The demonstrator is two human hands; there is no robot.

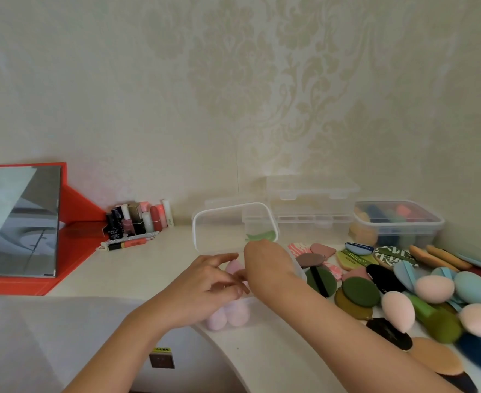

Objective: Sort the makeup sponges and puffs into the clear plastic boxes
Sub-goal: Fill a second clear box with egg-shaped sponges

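Both hands meet over a clear box (252,306) at the near edge of the white surface (160,265). Its lid (216,231) stands raised behind them.

The left hand (211,282) hovers over the box with its fingers loosely bent. Something pink shows between them, but blur hides whether they pinch it. The right hand (267,259) turns its back to the camera at the far rim, so its fingers are hidden and I cannot tell its grip.

Pink sponges (228,319) lie inside the box, partly covered by the left wrist. A green piece (262,236) shows dimly through the lid, and its shape is unclear.

To the right lie loose sponges and puffs (358,292), some cut off by the frame edge. Behind them stands a filled box (398,222) with its lid on, its contents smeared into colours. Faint stacked boxes (310,194) stand by the wall. At the left are a red-framed mirror (23,222) and a cluster of cosmetics (137,222).
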